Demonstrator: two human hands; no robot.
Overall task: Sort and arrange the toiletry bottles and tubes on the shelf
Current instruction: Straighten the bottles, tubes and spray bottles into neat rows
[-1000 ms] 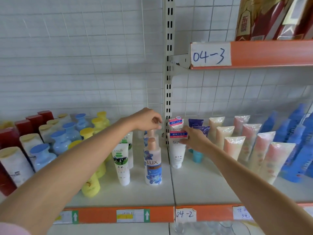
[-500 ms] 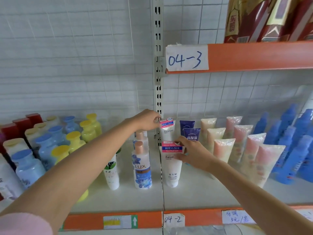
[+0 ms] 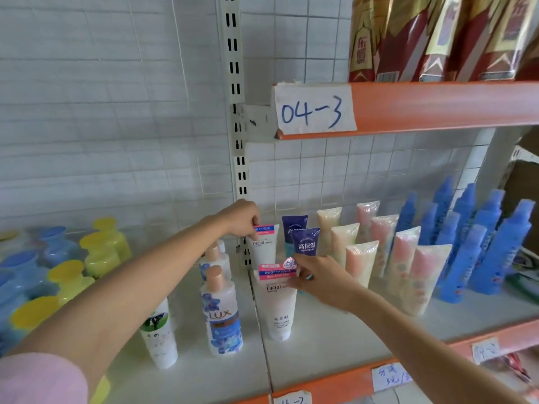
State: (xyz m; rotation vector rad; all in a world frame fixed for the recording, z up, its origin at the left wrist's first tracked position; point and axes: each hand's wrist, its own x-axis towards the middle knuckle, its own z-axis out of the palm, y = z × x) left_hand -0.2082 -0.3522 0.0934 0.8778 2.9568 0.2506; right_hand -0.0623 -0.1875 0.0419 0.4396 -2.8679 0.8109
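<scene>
Two white "Facial" tubes with pink tops stand one behind the other near the shelf's upright post. My left hand pinches the top of the rear Facial tube. My right hand grips the pink top of the front Facial tube, which stands on the white shelf. Two dark blue tubes stand right behind my right hand. A LUX bottle with a peach cap stands just left of the front tube.
Peach and pink tubes and blue bottles fill the shelf's right side. Yellow and blue capped bottles crowd the left, with a white tube by my left forearm. An orange upper shelf holds red-gold packs.
The view has shifted right. My right hand has brought the front Facial tube forward and down, away from the rear one. My left hand stays on the rear tube's top.
</scene>
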